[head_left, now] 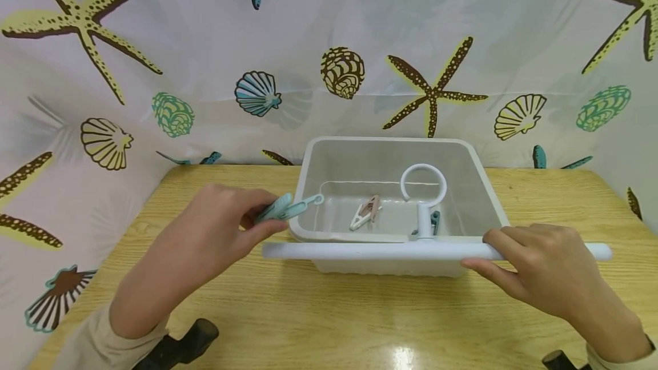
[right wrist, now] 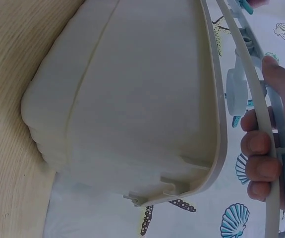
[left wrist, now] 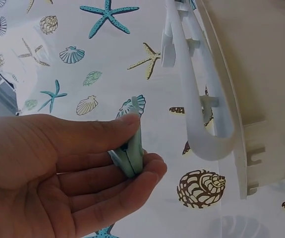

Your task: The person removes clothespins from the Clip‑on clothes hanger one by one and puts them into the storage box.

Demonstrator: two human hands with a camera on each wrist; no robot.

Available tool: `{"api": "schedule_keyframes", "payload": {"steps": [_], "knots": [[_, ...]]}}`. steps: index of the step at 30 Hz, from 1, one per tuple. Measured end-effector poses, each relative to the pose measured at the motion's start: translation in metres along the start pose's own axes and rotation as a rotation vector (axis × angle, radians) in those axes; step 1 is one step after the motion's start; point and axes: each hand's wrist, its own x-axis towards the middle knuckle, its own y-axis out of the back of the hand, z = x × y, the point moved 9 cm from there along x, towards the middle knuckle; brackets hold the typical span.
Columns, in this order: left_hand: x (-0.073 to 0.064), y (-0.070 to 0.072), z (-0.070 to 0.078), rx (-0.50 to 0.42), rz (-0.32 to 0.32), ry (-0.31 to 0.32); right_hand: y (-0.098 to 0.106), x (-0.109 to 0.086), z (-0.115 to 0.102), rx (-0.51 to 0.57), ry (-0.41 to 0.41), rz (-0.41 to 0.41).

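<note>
My left hand [head_left: 226,216] pinches a light teal clothespin [head_left: 281,208] between thumb and fingers, just left of the bin's rim. A small ring end sticks out of it toward the right. In the left wrist view, the clothespin [left wrist: 131,154] stands upright in the fingertips. With my right hand [head_left: 545,264] I grip a white hanger [head_left: 370,250] near its right end. The hanger's long loop-shaped frame lies level in front of the bin, its round hook [head_left: 424,222] pointing up. Its left end sits close below the clothespin.
A whitish plastic bin [head_left: 390,268] stands on the wooden table [head_left: 247,307] behind the hanger. Inside lie a white-and-brown pair of clothespins [head_left: 368,210] and a dark teal clothespin [head_left: 435,221], partly hidden by the hook stem. A shell-patterned curtain [head_left: 205,61] encloses the back and sides.
</note>
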Motion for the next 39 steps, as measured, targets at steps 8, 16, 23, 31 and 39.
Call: {"api": "schedule_keyframes", "payload": {"steps": [8,16,23,31,39], "knots": [[0.010,-0.003,-0.005,0.010,-0.029,-0.008,-0.001,-0.001,-0.001,-0.001,0.002,-0.004],[0.022,-0.006,-0.014,0.037,-0.049,0.010,-0.001,-0.003,0.000,-0.006,0.001,-0.010],[0.036,-0.016,-0.022,0.034,-0.104,0.030,-0.003,-0.004,0.000,0.001,0.001,-0.021],[0.048,-0.023,-0.027,0.016,-0.128,0.015,-0.004,-0.007,0.001,0.000,-0.006,-0.029],[0.060,-0.027,-0.030,0.014,-0.112,0.004,0.000,-0.003,-0.001,0.014,-0.016,-0.028]]}}
